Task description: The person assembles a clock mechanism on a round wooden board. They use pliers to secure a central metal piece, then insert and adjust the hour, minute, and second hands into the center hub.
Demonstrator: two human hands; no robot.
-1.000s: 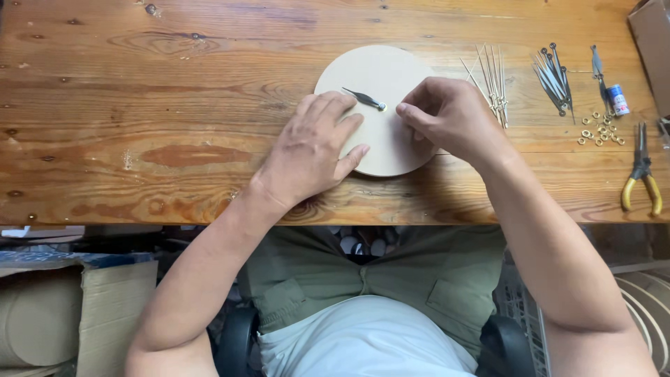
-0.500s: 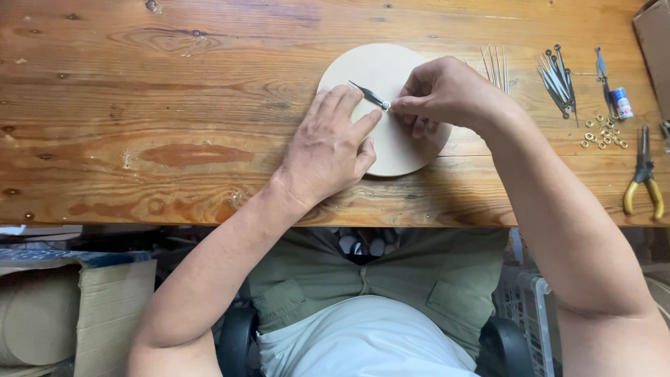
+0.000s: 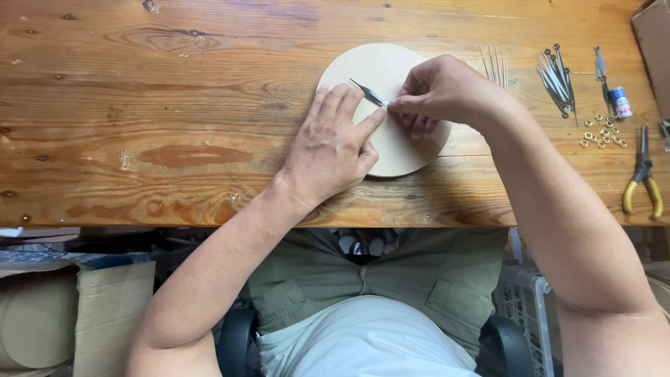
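Note:
A pale round wooden disc (image 3: 370, 66) lies flat on the wooden table (image 3: 174, 105). My left hand (image 3: 335, 150) rests palm down on the disc's near edge, its forefinger tip touching a small dark pointed metal tool (image 3: 368, 93). My right hand (image 3: 436, 94) pinches the near end of that tool between thumb and forefinger, over the middle of the disc. The tool's tip points up and to the left.
To the right lie thin wooden sticks (image 3: 494, 61), a bunch of metal pins (image 3: 555, 80), a small blue-capped bottle (image 3: 619, 102), several small brass rings (image 3: 601, 130) and yellow-handled pliers (image 3: 643, 183). A cardboard box (image 3: 652, 35) sits at the far right corner. Cardboard rolls stand below left.
My right hand has slid left onto the disc and taken the dark tool by its end. My left forefinger now touches the tool. The tool has shifted slightly.

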